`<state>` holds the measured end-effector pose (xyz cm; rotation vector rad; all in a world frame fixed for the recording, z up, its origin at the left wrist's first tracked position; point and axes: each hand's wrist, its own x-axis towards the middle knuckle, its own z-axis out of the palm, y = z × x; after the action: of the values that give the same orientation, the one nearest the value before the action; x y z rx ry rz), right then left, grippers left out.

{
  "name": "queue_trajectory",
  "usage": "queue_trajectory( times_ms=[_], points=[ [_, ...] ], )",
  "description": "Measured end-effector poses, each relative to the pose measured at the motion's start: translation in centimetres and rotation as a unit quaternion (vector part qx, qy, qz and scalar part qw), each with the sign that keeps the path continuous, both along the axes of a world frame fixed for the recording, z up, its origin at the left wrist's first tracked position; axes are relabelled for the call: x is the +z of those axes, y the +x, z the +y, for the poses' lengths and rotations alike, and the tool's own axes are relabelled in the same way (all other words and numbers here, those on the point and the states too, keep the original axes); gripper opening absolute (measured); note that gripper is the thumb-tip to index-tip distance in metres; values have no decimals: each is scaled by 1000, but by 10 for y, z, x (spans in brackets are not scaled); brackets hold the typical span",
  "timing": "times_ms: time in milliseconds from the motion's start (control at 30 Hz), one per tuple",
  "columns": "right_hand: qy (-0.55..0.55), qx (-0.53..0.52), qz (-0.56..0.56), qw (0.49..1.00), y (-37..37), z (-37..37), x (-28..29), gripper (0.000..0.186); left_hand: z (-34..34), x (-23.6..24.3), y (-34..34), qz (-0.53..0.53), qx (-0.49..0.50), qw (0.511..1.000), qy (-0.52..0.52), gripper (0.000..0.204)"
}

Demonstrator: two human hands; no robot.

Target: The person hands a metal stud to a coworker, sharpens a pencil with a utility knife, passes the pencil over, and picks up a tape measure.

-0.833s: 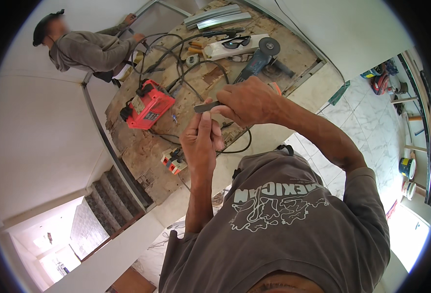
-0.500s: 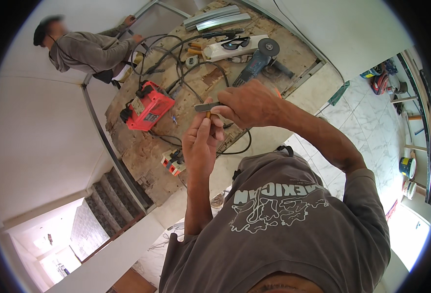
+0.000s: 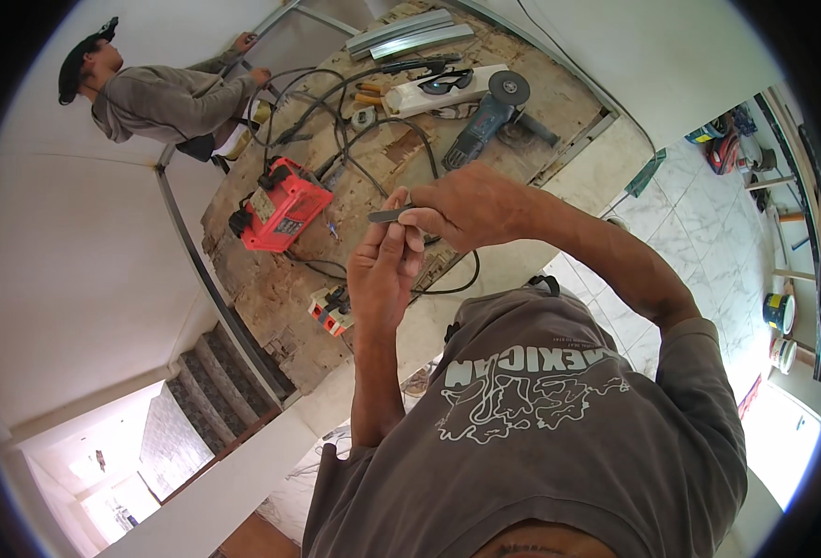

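Observation:
My right hand [image 3: 480, 205] is closed on a knife whose flat grey blade [image 3: 389, 215] points left across the fingertips of my left hand. Just below the blade, my left hand [image 3: 382, 274] is raised with its thumb and fingers pinched together. Between them is a thin yellow stick, seen a moment ago; the fingers and blade now mostly hide it. Both hands are close together above the near edge of the worn wooden board [image 3: 271, 279].
On the board lie a red boxy tool [image 3: 287, 206], an angle grinder [image 3: 485, 121], black cables [image 3: 340, 112], sunglasses [image 3: 447, 82], metal profiles [image 3: 420, 41], a tape measure [image 3: 363, 118] and a power strip [image 3: 330, 310]. A co-worker [image 3: 164, 98] is at the far left. Stairs [image 3: 215, 381] descend at left.
The knife blade has tilted and shifted slightly down and left over my left fingertips, covering the yellow stick. The co-worker's head has turned; the rest looks the same.

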<state>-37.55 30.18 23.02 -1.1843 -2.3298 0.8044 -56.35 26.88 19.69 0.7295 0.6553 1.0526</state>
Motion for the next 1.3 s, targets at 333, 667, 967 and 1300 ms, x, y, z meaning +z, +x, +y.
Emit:
queue_trajectory(
  times_ms=[333,667,967,1300],
  points=[
    [73,-4,-6,997,-2,5,-12,42,0,3,5,63,52,996,24,42],
    [109,-23,-22,994,-3,6,-18,48,-3,4,10,71,81,994,19,42],
    [136,-33,-36,990,-8,10,-25,49,-2,2,11,88,105,991,8,42],
    [155,-44,-50,986,-11,11,-28,49,-3,2,10,115,116,986,9,34]
  ],
)
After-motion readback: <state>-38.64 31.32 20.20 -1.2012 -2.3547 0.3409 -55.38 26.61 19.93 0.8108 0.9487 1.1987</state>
